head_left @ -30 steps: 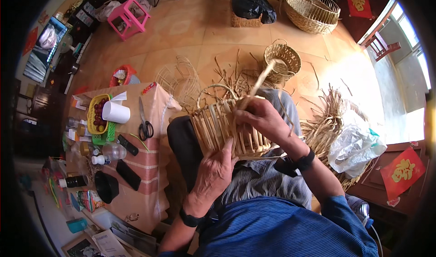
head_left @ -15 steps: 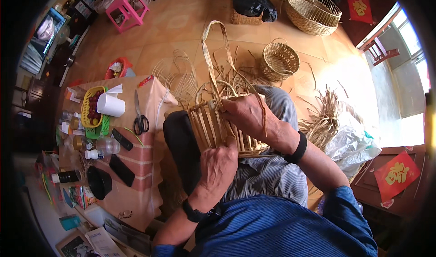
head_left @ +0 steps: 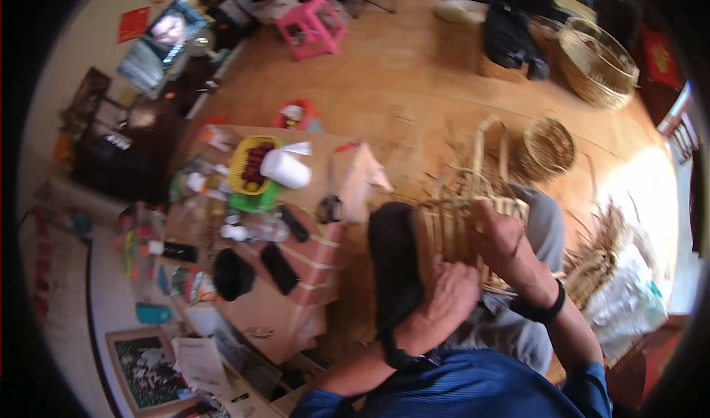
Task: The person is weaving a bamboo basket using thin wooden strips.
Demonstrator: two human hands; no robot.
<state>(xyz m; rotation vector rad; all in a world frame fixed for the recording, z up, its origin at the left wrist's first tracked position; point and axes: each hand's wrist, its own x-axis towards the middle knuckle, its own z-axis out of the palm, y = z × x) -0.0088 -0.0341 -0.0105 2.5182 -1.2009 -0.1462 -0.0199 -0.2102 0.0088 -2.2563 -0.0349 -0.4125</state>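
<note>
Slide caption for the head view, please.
Left hand and right hand on a slatted basket, cluttered table at left, loose strips at right.

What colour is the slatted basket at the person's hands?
The slatted basket is straw-tan, seen in the head view.

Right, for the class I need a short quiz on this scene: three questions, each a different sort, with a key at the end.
1. True or false: the left hand and the right hand are both at the slatted basket.
2. Which of these is nearest the yellow basket of dark red, round fruit?
A) the pink stool
B) the white paper roll
C) the black bag
3. Fill in the blank: beyond the person's lap, the round woven basket rests on the ____.

Key: 1. True. 2. B. 3. Floor.
</note>
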